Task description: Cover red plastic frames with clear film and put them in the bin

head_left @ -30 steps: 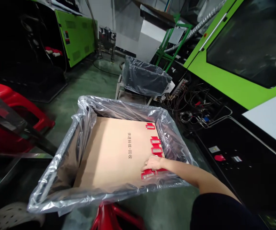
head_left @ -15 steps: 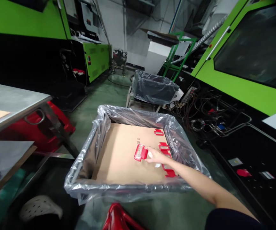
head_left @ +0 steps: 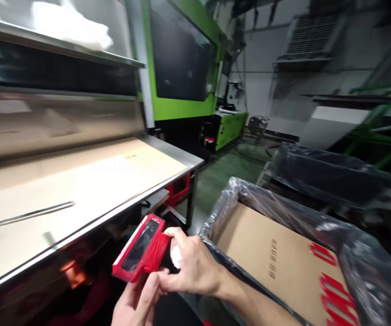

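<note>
Between my two hands is a red plastic frame (head_left: 155, 254) with a long dark window, tilted in front of the table's edge. My right hand (head_left: 197, 265) pinches its right side. A small white wad (head_left: 176, 256) is tucked in that same hand; I cannot make out what it is. From below, my left hand (head_left: 137, 301) grips the lower end of the frame with thumb and fingers. To the right, several similar red parts (head_left: 336, 294) lie along the edge of a cardboard sheet (head_left: 259, 240) inside a plastic-lined bin (head_left: 225, 199).
On the left stands a metal table (head_left: 181, 156) covered with cardboard, with a thin metal rod (head_left: 28, 218) on it. A second lined bin (head_left: 331, 174) is behind the first. Green machines (head_left: 181, 106) line the back. A blurred orange-lit tool (head_left: 73, 273) shows at the table edge.
My view has swung left to the table. The red frame has moved from over the bin to the table's front edge, and my left hand has come into view and taken hold of it.
</note>
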A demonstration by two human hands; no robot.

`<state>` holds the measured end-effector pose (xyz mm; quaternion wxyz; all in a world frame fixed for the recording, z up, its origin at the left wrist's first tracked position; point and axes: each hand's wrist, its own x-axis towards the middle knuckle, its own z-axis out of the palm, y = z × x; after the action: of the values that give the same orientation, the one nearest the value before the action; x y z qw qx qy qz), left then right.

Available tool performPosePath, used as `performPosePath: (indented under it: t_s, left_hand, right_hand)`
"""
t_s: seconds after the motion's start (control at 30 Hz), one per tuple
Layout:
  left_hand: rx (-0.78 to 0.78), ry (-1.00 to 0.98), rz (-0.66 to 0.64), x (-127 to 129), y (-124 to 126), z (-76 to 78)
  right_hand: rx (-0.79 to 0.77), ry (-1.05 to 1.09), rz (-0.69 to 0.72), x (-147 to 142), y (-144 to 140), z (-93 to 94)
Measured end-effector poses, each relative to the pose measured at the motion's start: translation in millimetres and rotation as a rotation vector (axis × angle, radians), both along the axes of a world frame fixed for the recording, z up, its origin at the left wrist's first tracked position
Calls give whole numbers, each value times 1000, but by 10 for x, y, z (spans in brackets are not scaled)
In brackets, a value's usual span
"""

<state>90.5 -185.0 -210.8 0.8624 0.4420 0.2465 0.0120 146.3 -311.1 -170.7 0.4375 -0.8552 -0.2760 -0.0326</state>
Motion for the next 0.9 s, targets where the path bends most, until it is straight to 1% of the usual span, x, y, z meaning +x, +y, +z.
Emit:
performPosePath:
  t_s: [0.07, 0.13, 0.23, 0.3, 0.37, 0.43, 0.53, 0.6, 0.7, 0.8, 0.9]
  left_hand:
    - [-3, -21, 168, -144, 166, 120]
    - [26, -65, 319, -262, 348, 247]
    - [70, -147, 472, -372, 658, 458]
    - [108, -177, 509, -421, 878, 614]
    - [156, -181, 535, -461, 1083, 774]
    - [211, -201, 572, -492, 1252, 925]
    - [289, -249, 606, -518, 1428, 1109]
    - [330, -281, 621, -528, 1509, 1195]
    - [387, -323, 638, -540, 1611, 1285]
    - [446, -341, 657, -561, 1690, 1361]
    - [539, -326, 693, -597, 1723, 1430]
  right_hand:
    - [-3, -80, 85, -38, 350, 17]
    - [28, -141, 156, -74, 651, 68]
    - [93, -140, 311, -75, 981, 240]
    - [148, -96, 430, -19, 1128, 411]
    - [235, -46, 482, 71, 1250, 607]
    - [336, -24, 466, 163, 1373, 810]
    - [447, -75, 445, 249, 1582, 1100]
    - [485, -116, 463, 268, 1721, 1270]
    - [537, -128, 519, 264, 1889, 1481]
    - [579, -139, 577, 251, 1992, 1636]
    - [575, -163, 621, 240, 2051, 1738]
